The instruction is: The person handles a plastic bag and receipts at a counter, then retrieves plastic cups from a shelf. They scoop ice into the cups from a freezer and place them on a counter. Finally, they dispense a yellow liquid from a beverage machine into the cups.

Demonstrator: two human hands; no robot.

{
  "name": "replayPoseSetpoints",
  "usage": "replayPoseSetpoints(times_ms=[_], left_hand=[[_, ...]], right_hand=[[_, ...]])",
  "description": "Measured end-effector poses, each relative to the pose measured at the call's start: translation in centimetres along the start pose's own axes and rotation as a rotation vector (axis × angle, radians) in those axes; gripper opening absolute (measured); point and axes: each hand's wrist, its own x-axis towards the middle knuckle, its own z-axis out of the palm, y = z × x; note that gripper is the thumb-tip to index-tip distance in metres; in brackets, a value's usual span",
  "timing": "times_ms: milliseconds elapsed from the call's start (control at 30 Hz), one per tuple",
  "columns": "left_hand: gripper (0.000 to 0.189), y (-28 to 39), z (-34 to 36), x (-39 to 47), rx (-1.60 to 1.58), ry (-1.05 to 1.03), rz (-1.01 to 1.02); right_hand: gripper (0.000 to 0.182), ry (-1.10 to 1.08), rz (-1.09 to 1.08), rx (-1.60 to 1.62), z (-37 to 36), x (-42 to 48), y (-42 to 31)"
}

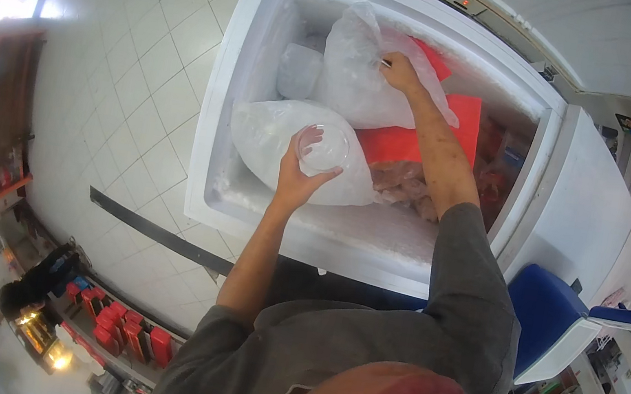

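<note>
My left hand is wrapped around a clear plastic cup, whose round mouth faces me. Below the cup lies a full, whitish plastic bag, apparently of ice, inside the chest freezer. Farther back, my right hand is closed on a thin, dark-tipped handle over a second whitish plastic bag. The rest of that utensil is hidden by my fingers and the bag. Frosted clear container stands left of this bag.
Red sheets and clear-wrapped frozen packs lie in the freezer's right part. Frost coats its walls. A white freezer lid section and a blue chair are at right. Tiled floor extends left.
</note>
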Motion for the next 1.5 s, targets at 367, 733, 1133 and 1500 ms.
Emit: replayPoseSetpoints(times_ms=[367,733,1133,1500], left_hand=[[0.083,-0.7,0.1,5.9,0.202,0.047,0.157],[0.085,-5.4,4.6,14.4,0.727,-0.043,0.296],[0.083,-6.6,5.4,12.5,0.110,0.083,0.209],[0.086,-4.0,1.0,8.1,-0.002,0.218,0.093]], right_hand=[[0.022,0.042,0.501,0.636,-2.8,-10.2,0.1],[0.020,-0.040,0.265,0.341,-9.5,-16.2,-1.1],[0.016,-0.168,0.187,-0.756,-16.5,-10.3,-24.0],[0.024,-0.120,0.115,-0.358,-7.2,-3.1,-5.0]])
